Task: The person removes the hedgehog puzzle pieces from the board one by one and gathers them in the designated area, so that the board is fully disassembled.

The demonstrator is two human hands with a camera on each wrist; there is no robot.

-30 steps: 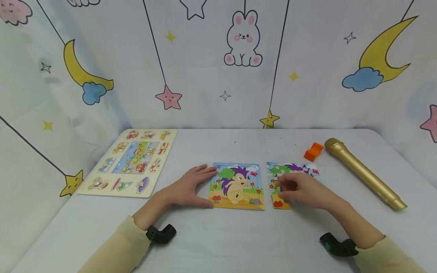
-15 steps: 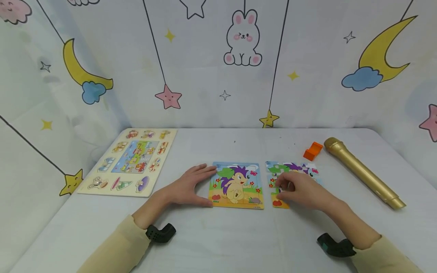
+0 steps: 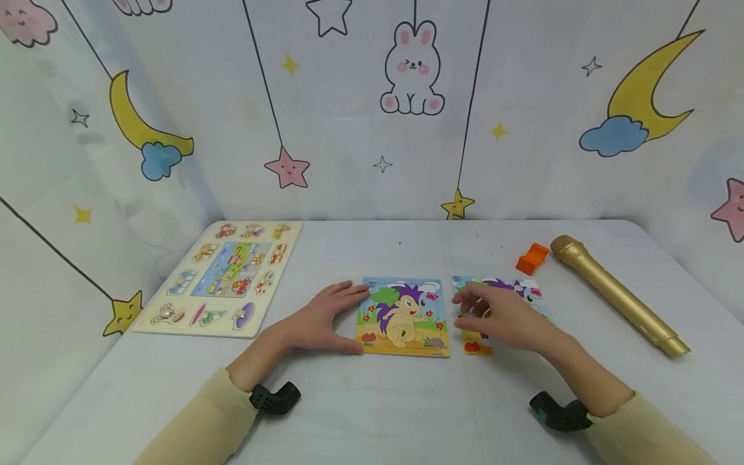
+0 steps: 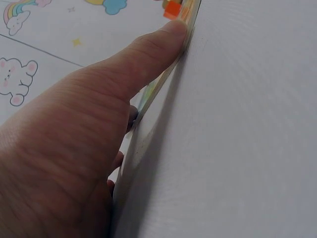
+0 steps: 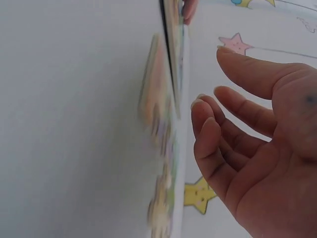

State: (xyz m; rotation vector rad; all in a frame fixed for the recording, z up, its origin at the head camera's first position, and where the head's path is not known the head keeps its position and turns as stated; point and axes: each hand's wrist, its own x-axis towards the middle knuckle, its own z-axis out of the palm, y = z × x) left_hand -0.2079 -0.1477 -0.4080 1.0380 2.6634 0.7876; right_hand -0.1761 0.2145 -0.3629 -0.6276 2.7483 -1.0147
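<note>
A square hedgehog jigsaw puzzle [image 3: 403,320] lies flat in the middle of the table in the head view. My left hand [image 3: 316,320] rests along its left side, thumb at the lower corner and fingers at the upper one; the left wrist view has the thumb [image 4: 158,44] straight against the board's edge. To the right lie loose puzzle pieces [image 3: 478,349] with a matching picture, partly hidden under my right hand [image 3: 508,316]. That hand hovers over them, and the right wrist view shows its thumb [image 5: 247,69] apart from loosely bent fingers [image 5: 213,139], nothing between them.
A wooden knob puzzle board [image 3: 200,300] lies at the left of the table. Behind the loose pieces is a small orange block [image 3: 532,258], with a gold microphone [image 3: 622,297] slanting beside it. A printed cloth [image 3: 343,116] hangs behind the table.
My right hand has moved slightly left and up from the loose pieces, and its thumb and fingers have spread. The left hand and the hedgehog puzzle stay in place.
</note>
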